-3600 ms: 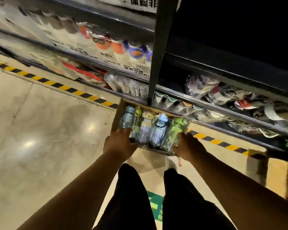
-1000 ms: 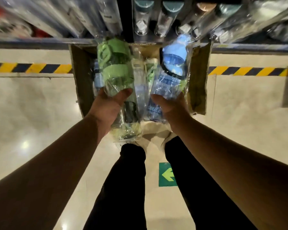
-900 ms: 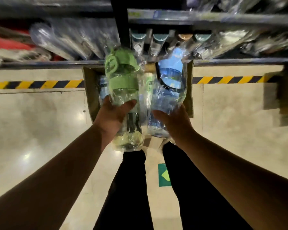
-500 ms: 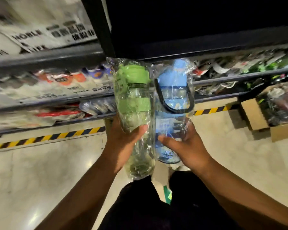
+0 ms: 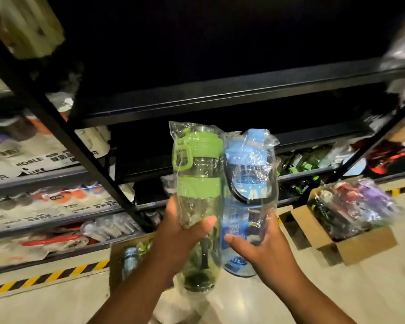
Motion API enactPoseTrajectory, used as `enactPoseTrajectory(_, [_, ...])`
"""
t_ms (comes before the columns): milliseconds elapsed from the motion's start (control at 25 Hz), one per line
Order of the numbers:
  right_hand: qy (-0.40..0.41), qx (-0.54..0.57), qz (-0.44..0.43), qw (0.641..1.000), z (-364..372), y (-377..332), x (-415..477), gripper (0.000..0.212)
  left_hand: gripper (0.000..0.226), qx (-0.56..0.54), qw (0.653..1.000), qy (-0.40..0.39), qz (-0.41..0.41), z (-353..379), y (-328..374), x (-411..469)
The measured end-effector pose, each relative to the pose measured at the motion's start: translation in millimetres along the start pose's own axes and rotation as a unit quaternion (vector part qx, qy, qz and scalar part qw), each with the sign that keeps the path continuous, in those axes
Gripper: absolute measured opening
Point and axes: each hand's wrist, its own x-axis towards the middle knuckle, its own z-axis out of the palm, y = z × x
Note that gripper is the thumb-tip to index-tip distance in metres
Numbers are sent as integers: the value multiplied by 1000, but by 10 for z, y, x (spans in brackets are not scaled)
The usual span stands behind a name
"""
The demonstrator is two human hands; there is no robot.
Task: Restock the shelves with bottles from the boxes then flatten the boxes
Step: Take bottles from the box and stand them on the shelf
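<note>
Our left hand (image 5: 178, 239) wraps the green bottle (image 5: 199, 197) low on its body and our right hand (image 5: 264, 251) wraps the blue bottle (image 5: 248, 183) likewise. We hold both upright, side by side and bagged, probably for easy stand-up placing. The box (image 5: 117, 258) sits on the floor behind, and we judge the dark shelf (image 5: 220, 94) beyond is the target.

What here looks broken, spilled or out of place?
Nothing stands out. The left hand holds the green-lidded bottle and the right hand the blue-lidded bottle, both upright and plastic-wrapped. The cardboard box at right sits upright on the floor, full. The frame's edges are too blurred to judge.
</note>
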Motion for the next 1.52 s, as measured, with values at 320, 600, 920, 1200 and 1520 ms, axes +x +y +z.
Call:
enactPoseTrajectory(320, [37, 18, -65, 997, -1754, -328, 3, 67, 57, 12, 996, -69, 51, 1655, 498, 288])
enactPoseTrajectory(600, [46, 12, -87, 995, -2500, -684, 800, 65, 53, 15, 993, -78, 85, 2315, 1039, 1177])
enactPoseTrajectory(920, [94, -24, -53, 994, -3499, -1174, 2167, 42, 68, -37, 986, -162, 18, 3057, 1468, 2760])
enactPoseTrajectory(1200, [150, -63, -44, 986, -4403, -1435, 3272, 94, 75, -42, 984, -172, -21, 3621, 1703, 3626])
enactPoseTrajectory(1520, [157, -126, -123, 972, -5134, -1558, 4366, 75, 54, -52, 993, -98, -40, 4151, 1787, 3988])
